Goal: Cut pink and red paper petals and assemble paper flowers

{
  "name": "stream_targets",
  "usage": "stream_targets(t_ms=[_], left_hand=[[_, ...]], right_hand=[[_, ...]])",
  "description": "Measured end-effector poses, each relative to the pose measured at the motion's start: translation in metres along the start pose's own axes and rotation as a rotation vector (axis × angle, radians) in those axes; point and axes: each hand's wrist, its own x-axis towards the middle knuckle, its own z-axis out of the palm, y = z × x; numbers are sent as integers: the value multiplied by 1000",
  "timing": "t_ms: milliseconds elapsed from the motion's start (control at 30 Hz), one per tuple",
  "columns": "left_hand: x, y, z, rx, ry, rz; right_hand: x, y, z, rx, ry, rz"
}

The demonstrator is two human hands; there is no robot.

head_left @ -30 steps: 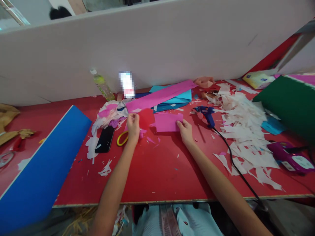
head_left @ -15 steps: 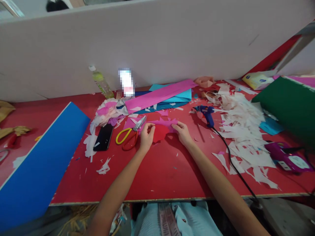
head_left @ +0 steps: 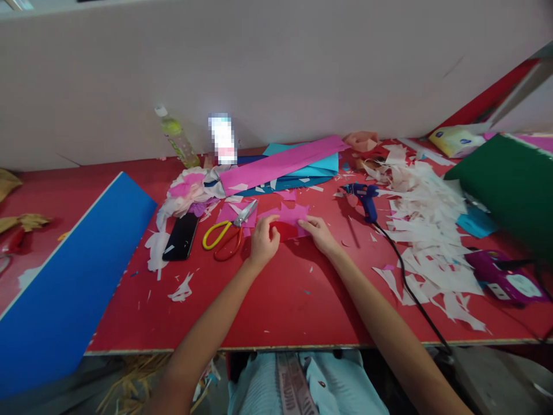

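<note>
Near the middle of the red table, my left hand (head_left: 264,242) is closed with curled fingers at the left edge of a red piece of paper (head_left: 287,231). This red piece overlaps a pink sheet of paper (head_left: 296,213) with a jagged edge. My right hand (head_left: 318,231) pinches the pink sheet at its right side. Just left of my left hand lie scissors (head_left: 235,223) with one yellow and one red handle, blades partly apart, on more pink paper. The tips of my left fingers are partly hidden.
A hot glue gun (head_left: 366,202) with a black cord lies to the right, before a heap of white scraps (head_left: 432,230). A black phone (head_left: 181,236) and a blue board (head_left: 82,276) are on the left. Folded paper strips (head_left: 285,164) and a bottle (head_left: 177,138) stand behind.
The pink sheet has tipped from nearly edge-on to showing more of its face. My left hand has turned and shifted slightly right over the red piece. The view has tilted slightly.
</note>
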Motion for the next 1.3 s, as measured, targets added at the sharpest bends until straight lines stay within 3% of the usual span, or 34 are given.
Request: stream_targets(t_ms=[200,367,500,667,833,1033,1300], left_hand=[[1,-3,5,-35,41,13],[4,-4,4,-71,79,3],[9,-10,3,-239,105,-192],[14,-17,-1,-586,-11,-428],[16,-18,-9,-595,-54,-488],[18,-18,-10,-867,-65,-568],[18,2,-10,-1256,-64,-767]], right_hand=[[-4,-11,3,-123,-57,17],[-2,-5,3,-138,-13,21],[2,2,0,-33,65,10],[4,4,0,132,135,27],[4,1,1,188,140,36],[3,-3,1,102,107,44],[4,1,1,95,98,19]])
